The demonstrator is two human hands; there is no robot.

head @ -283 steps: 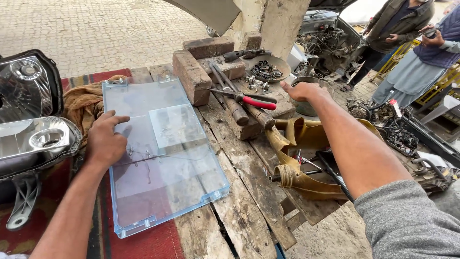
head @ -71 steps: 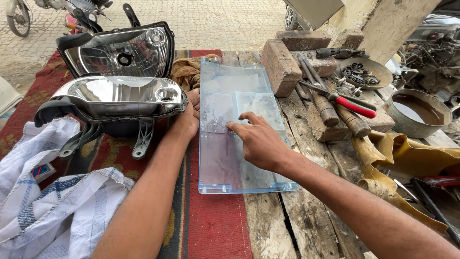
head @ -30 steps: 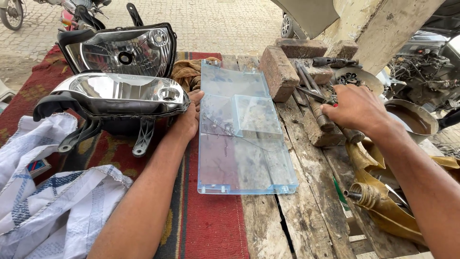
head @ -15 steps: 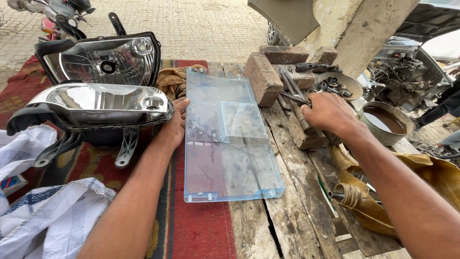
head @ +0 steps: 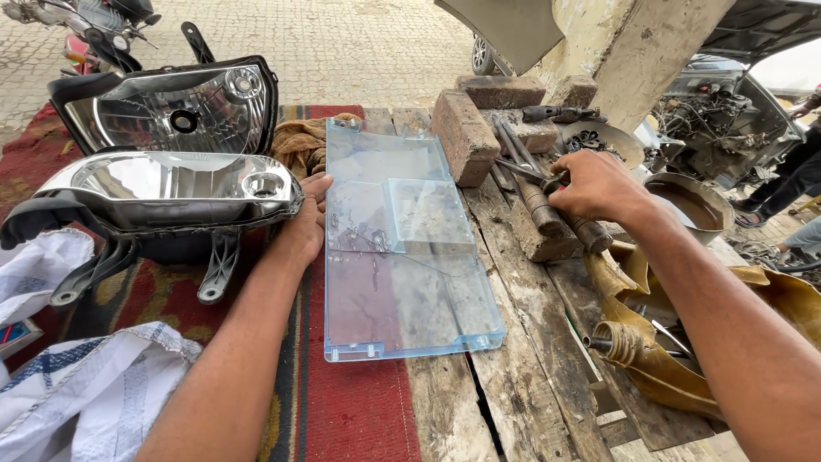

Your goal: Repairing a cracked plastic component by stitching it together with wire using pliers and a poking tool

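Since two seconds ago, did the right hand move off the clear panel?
Yes. The right hand left the clear plastic panel and went right, past the brick, onto the tools.

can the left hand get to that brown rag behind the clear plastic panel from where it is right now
Probably yes. The left hand rests at the left edge of the clear plastic panel, and the brown rag lies just beyond it. The chrome headlight reflector sits close alongside, but nothing lies between fingers and rag.
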